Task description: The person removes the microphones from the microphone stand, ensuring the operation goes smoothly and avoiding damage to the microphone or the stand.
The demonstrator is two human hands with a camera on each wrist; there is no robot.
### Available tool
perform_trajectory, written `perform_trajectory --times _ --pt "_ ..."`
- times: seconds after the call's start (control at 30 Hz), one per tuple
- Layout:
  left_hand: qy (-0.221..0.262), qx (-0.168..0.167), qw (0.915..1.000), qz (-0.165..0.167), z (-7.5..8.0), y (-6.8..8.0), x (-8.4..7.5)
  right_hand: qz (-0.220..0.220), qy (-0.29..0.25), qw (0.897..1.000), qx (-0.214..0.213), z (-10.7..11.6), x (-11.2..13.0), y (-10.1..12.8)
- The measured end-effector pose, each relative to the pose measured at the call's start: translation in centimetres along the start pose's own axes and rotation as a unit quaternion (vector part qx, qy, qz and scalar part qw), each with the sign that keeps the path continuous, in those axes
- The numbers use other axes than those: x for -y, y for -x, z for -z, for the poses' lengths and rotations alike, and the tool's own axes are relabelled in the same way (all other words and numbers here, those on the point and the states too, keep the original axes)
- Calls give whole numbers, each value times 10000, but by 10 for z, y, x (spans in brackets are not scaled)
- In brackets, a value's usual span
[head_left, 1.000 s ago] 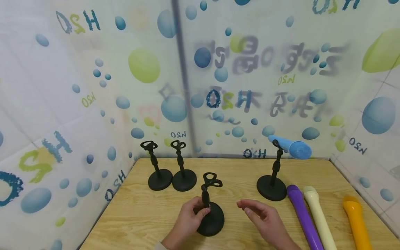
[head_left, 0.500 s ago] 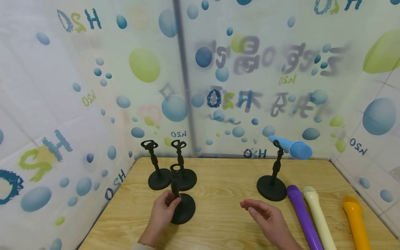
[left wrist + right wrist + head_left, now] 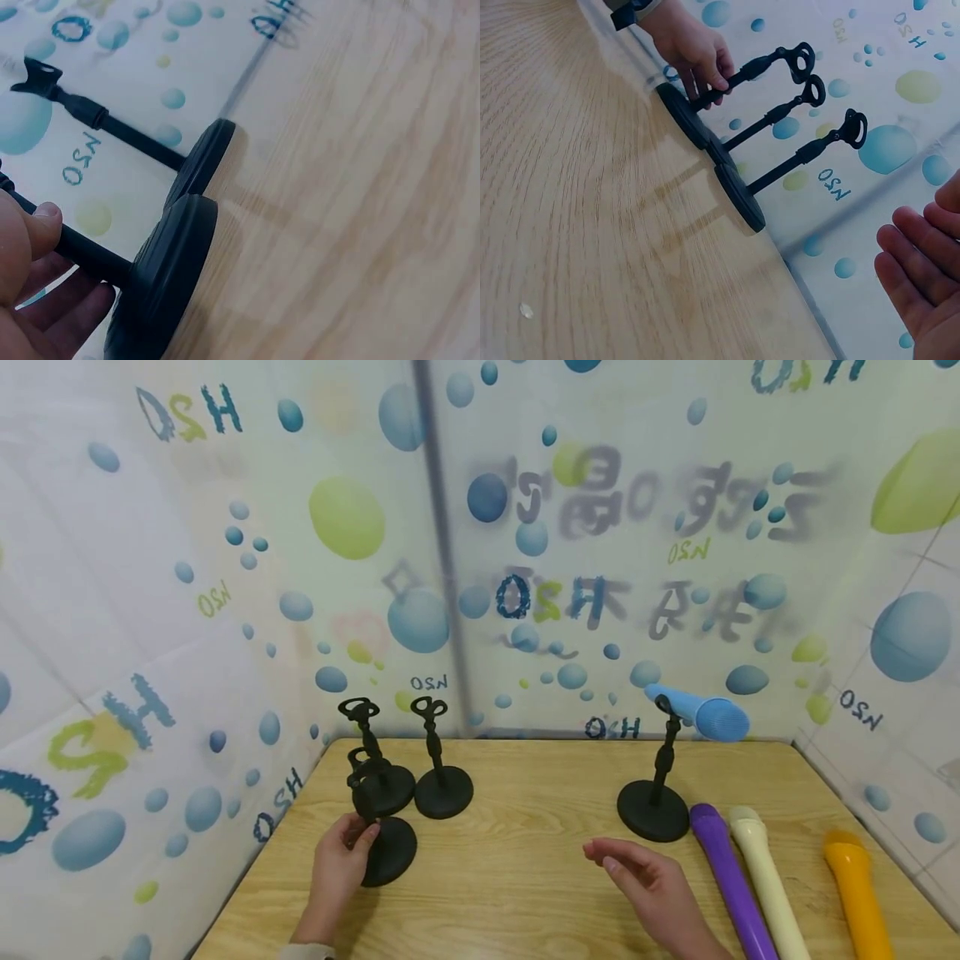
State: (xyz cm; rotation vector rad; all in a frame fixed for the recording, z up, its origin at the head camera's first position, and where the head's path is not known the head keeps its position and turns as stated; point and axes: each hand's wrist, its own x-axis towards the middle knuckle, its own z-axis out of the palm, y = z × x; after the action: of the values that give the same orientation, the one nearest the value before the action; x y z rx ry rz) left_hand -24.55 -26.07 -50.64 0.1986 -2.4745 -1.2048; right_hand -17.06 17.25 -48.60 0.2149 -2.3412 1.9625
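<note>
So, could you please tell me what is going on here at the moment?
A person's left hand grips a black microphone stand by its post, in front of a bare stand, with a second bare stand nearby. The right hand holds nothing. Over on the right, a blue microphone is mounted on a fourth stand, while a purple microphone, a cream microphone and an orange microphone lie on the table.

bubble-printed curtains (image 3: 600, 693) enclose a wooden table (image 3: 525, 877) in a booth-like corner. the wider room is hidden.
</note>
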Motion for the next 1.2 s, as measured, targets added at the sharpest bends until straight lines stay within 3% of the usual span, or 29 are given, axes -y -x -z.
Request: perform_trajectory --times 0.37,0.7,0.87,0.93,1.03,1.1,1.2 --pt "-107 -330 9994 -52 10 -8 12 -57 -19 10000 -10 4 -3 1" --pt "18 -464 9978 466 16 -6 10 -86 -43 9998 -188 8 -6 4" --pt "-169 -875 9937 678 18 1 8 -232 6 9994 -260 10 -6 3" --pt "-198 -1168 9917 496 18 5 6 -246 16 9993 -272 11 -6 4" --pt "86 -1404 9897 -271 17 12 4 -174 41 9994 -291 12 -8 5" --pt "445 -1290 9862 -942 14 16 2 -99 26 9994 -325 12 -10 5" --pt "992 -753 9759 -1789 7 21 -3 88 21 9993 -360 14 -12 5"
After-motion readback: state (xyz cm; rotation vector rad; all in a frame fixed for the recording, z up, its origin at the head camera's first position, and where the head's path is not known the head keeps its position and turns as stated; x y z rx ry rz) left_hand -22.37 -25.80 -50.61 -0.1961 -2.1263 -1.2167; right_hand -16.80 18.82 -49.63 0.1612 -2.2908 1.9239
